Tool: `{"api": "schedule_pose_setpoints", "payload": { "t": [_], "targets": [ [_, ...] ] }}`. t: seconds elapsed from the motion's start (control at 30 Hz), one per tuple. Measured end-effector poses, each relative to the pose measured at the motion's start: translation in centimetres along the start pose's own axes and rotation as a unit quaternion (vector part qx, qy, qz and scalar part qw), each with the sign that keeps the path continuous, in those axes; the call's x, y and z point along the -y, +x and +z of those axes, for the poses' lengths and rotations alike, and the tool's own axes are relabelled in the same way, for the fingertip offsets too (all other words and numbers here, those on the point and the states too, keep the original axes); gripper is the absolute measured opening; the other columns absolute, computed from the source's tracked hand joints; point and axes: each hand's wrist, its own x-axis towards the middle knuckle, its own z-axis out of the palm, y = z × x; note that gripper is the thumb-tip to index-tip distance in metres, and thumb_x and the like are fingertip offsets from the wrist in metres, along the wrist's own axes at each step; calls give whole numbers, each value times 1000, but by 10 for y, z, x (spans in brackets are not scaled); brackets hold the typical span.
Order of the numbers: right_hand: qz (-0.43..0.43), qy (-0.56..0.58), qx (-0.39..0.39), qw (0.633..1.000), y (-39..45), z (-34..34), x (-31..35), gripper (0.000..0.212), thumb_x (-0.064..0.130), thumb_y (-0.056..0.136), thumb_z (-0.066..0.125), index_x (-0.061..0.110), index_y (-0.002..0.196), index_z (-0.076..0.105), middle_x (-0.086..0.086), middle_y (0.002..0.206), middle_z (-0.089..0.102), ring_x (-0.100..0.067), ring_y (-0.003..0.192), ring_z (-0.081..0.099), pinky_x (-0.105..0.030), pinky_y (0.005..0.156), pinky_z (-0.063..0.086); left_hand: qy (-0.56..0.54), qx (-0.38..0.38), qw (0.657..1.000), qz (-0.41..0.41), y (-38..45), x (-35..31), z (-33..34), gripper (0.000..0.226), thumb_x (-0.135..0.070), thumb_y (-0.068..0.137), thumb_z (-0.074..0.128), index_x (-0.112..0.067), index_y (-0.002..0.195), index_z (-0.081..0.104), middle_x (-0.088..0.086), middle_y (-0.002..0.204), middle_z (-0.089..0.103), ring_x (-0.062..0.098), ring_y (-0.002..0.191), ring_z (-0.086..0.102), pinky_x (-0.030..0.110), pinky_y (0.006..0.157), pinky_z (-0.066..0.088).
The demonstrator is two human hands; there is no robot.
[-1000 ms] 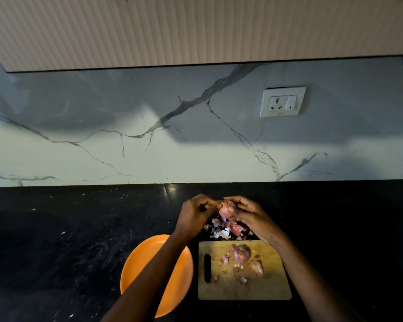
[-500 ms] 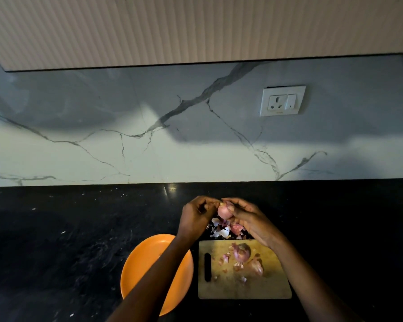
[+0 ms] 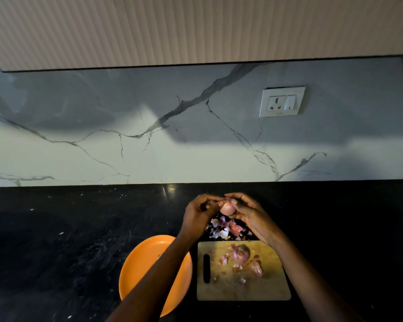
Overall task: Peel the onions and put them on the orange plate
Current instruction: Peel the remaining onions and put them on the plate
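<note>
A small pink onion (image 3: pixel 227 208) is held up above the black counter between both hands. My right hand (image 3: pixel 251 216) cups it from the right with the thumb on top. My left hand (image 3: pixel 199 213) pinches at its top left edge with curled fingers. Two more onions, one larger (image 3: pixel 241 253) and one smaller (image 3: pixel 254 268), lie on the wooden cutting board (image 3: pixel 261 289). The orange plate (image 3: pixel 137 263) sits left of the board, partly under my left forearm.
A heap of onion skins (image 3: pixel 226 230) lies on the black counter (image 3: pixel 56 240) just behind the board. Skin scraps dot the board. The marble backsplash with a white socket (image 3: pixel 281 101) rises behind the counter.
Both hands stay at the onion; it has turned slightly in my fingers and my left fingertips have shifted onto its top. The onions on the board have not moved.
</note>
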Motion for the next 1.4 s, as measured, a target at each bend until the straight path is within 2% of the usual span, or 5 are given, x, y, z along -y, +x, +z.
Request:
{"api": "schedule_pose_setpoints", "payload": {
  "t": [0.37,0.47,0.6,1.03,1.4],
  "targets": [
    [2,25,-19,999,-1,0,-4,25,10,103,49,8,124,62,-13,124,68,-26,111,66,-33,88,56,-70,-42,993,-86,-1,-1,8,26,-23,106,46,-11,95,67,4,84,69,10,75,65,30,74,54],
    [-16,24,-15,999,-3,3,-2,25,12,101,53,9,124,63,-10,124,68,-25,115,66,-38,95,55,-20,-9,997,-73,-1,-1,7,15,-24,101,58,-17,111,66,0,103,71,8,93,68,26,83,54],
    [-38,33,-34,998,-3,7,1,20,13,98,59,11,117,64,-11,122,68,-24,111,68,-37,88,57,32,47,998,-25,-2,1,5,50,-16,86,78,-18,132,59,-7,123,67,1,113,62,17,93,50],
    [-100,-84,-58,990,5,3,6,16,3,82,76,18,89,77,3,92,77,-8,93,69,-20,83,52,135,35,990,18,-2,-2,-7,58,-15,76,85,-39,123,61,-17,119,64,-8,112,58,8,94,43],
    [-102,-104,-128,981,6,0,1,13,19,99,60,18,96,72,5,89,73,1,86,64,-16,78,49,34,79,996,-19,-4,-10,-4,55,3,82,76,-7,134,60,-6,125,65,-8,112,61,11,89,47]
  ]
}}
